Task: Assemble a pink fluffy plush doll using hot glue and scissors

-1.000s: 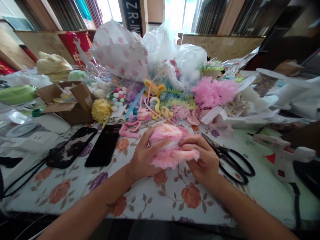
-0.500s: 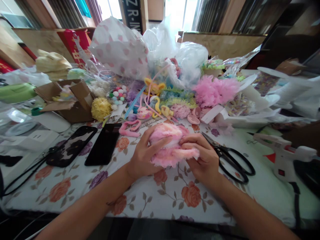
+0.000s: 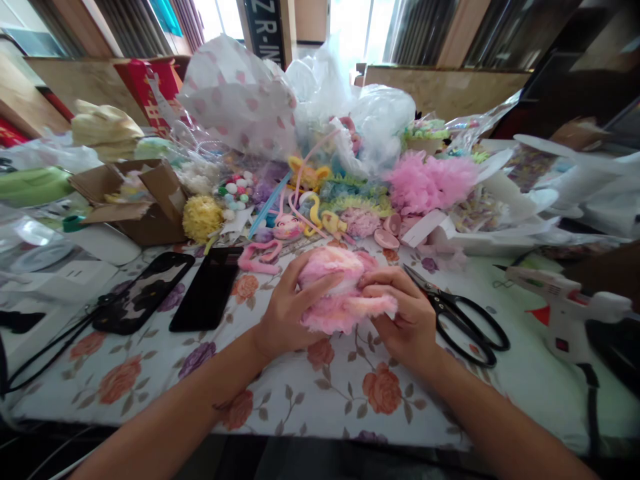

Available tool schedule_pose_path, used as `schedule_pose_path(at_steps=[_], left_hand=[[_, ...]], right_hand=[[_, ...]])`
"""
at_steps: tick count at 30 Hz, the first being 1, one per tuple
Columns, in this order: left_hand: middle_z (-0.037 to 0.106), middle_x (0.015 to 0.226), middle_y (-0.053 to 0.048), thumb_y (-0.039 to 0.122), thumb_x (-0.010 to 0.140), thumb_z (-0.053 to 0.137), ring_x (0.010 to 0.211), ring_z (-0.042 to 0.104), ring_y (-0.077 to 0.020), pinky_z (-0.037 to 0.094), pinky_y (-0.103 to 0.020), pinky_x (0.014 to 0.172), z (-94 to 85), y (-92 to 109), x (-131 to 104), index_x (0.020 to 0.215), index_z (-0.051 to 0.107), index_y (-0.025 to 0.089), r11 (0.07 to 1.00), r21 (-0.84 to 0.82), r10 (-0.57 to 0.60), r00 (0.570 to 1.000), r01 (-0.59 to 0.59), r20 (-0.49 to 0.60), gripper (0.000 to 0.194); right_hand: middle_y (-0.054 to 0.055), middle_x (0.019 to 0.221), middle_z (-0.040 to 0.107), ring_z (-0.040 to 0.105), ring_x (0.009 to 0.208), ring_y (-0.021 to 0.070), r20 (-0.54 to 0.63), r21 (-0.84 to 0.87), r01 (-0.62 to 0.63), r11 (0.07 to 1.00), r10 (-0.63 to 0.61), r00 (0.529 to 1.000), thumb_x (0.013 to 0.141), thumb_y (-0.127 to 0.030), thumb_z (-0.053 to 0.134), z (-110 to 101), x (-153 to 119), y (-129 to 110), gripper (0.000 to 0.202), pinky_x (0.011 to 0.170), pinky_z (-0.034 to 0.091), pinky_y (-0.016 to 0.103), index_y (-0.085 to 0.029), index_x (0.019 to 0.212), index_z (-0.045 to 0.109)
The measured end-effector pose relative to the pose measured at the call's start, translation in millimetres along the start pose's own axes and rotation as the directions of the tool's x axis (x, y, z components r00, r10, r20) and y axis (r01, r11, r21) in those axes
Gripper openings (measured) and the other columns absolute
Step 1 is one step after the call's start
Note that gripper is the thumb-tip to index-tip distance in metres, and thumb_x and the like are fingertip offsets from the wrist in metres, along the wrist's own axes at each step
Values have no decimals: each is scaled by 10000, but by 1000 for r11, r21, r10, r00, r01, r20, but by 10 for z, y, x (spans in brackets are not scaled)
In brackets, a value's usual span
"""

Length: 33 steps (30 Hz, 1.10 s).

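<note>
A fluffy pink plush piece (image 3: pixel 333 310), rounded with a paler band across its middle, is held over the flowered tablecloth (image 3: pixel 280 393). My left hand (image 3: pixel 290 307) wraps round its left side, thumb lying across the front. At its right side my right hand (image 3: pixel 405 310) pinches the fluff with bent fingers. A fuzzy pink strip sticks out from the piece toward the right palm. What lies under the right fingertips is partly hidden. Just right of that hand, black-handled scissors (image 3: pixel 465 327) lie on the table.
Two phones, one in a patterned case (image 3: pixel 145 293) and one black (image 3: pixel 207 290), lie at left. A hot glue gun (image 3: pixel 565 300) stands at right. Behind are a cardboard box (image 3: pixel 150 223), a yellow pompom (image 3: pixel 203 219), pink tulle (image 3: pixel 430 180), a bent pink fuzzy stem (image 3: pixel 260 259) and plastic bags (image 3: pixel 240 93).
Both hands keep the same hold on the pink plush piece. The right hand and the fuzzy strip have shifted very slightly to the left.
</note>
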State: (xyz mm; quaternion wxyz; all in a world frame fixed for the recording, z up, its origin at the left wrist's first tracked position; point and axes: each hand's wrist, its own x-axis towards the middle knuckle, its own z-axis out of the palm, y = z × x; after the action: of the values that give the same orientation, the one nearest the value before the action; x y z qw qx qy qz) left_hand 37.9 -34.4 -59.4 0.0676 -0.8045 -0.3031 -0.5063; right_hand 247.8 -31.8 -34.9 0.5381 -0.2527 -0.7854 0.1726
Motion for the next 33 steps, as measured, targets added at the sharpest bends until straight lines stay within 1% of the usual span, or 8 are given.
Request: schedule_pose_path(at_steps=[4, 9, 16, 21, 25, 28, 30, 33], left_hand=[[429, 1422, -154, 481, 763, 697, 1267, 489, -343, 448, -488, 1028, 10, -1, 24, 1342, 529, 240, 998, -35, -57, 998, 58, 29, 649], [537, 1305, -142, 558, 651, 777, 1224, 517, -333, 428, -522, 1029, 105, -21, 66, 1361, 456, 259, 944, -251, -204, 977, 212, 58, 835], [445, 1450, -155, 537, 571, 833, 1315, 449, -364, 409, -501, 1065, 118, -23, 86, 1449, 336, 249, 758, -370, -486, 844, 537, 227, 1049], [569, 1312, -130, 484, 546, 855, 1196, 555, -338, 487, -471, 981, 85, 6, 193, 1319, 472, 230, 637, -502, -567, 797, 585, 210, 899], [584, 1289, -125, 451, 573, 848, 1156, 582, -314, 524, -444, 922, 105, 20, 219, 1289, 488, 220, 532, -505, -676, 700, 680, 230, 834], [590, 1284, -126, 435, 580, 854, 1154, 583, -302, 518, -425, 932, 136, 36, 196, 1295, 488, 214, 500, -519, -683, 684, 693, 257, 833], [580, 1307, -130, 485, 572, 852, 1169, 574, -306, 517, -396, 923, 143, 60, 191, 1310, 489, 217, 421, -594, -658, 682, 686, 321, 865], [609, 1276, -137, 696, 706, 646, 1126, 603, -305, 533, -372, 851, 122, 77, 222, 1307, 530, 207, 124, -703, -620, 608, 700, 496, 783]], right_hand=[[51, 934, 635, 595, 880, 186, 3, -3, -8, 1000, 8, 1000, 794, -47, 608, -10, 14, 9, 196, 826, 464, 358, -196, 903, 673], [41, 960, 628, 603, 913, 178, 50, -30, -72, 997, 74, 996, 822, -58, 592, -55, 82, 7, 207, 848, 471, 343, -227, 866, 702], [50, 973, 621, 605, 943, 199, 33, 70, -238, 969, 236, 971, 842, -221, 651, -84, 138, 3, 79, 801, 510, 339, -219, 920, 666], [46, 1094, 608, 605, 979, 189, 34, 195, -361, 912, 361, 932, 818, -321, 697, -104, 107, 80, 341, 863, 527, 357, -265, 1136, 586], [105, 1342, 517, 520, 1227, 265, 209, 273, -506, 818, 463, 861, 687, -351, 814, -37, 72, 156, 740, 1028, 447, 459, -278, 1320, 436], [122, 1429, 445, 480, 1287, 284, 309, 336, -611, 717, 529, 790, 626, -328, 855, 32, 59, 179, 903, 1034, 444, 461, -282, 1379, 359], [122, 1435, 434, 484, 1281, 295, 320, 344, -644, 684, 559, 765, 613, -339, 858, 56, 56, 181, 888, 1012, 461, 458, -271, 1364, 390], [113, 1416, 464, 524, 1232, 293, 337, 386, -660, 644, 568, 751, 618, -366, 847, 64, 51, 190, 822, 957, 500, 434, -257, 1327, 446]])
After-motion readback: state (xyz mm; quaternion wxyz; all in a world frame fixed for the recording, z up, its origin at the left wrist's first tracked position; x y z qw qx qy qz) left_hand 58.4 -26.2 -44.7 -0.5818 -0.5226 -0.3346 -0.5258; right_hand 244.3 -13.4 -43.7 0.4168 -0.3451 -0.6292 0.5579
